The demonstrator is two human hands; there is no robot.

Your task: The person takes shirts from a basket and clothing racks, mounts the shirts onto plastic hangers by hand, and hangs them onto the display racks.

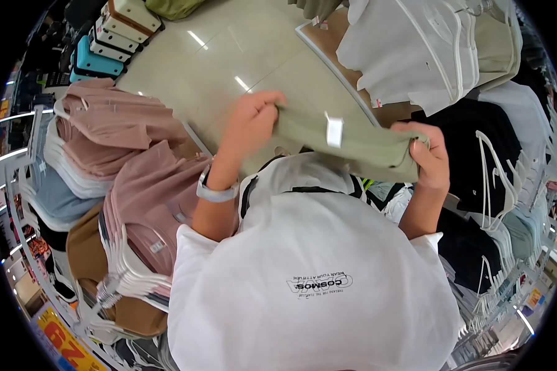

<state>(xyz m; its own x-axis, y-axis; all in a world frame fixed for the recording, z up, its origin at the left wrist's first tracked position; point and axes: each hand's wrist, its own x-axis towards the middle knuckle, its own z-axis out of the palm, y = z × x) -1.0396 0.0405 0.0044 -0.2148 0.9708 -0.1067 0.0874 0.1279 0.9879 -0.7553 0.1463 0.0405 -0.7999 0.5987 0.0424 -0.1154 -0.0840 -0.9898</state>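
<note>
A sage-green garment point(371, 145) is stretched between my two hands, held up in front of my chest, with a white tag point(334, 132) hanging on its face. At its left end, my left hand point(252, 123) is closed on the edge, slightly blurred by motion. My right hand point(428, 154) grips the other end, thumb and fingers pinching the folded cloth. Part of the garment's lower edge lies in front of dark and white items below it.
Pink shirts point(158, 204) on white hangers fill the rack at left. White shirts point(414, 55), black clothes point(476, 136) and an empty hanger point(498, 185) are at right. Suitcases point(99, 59) stand at the upper left beside the tiled floor point(229, 49).
</note>
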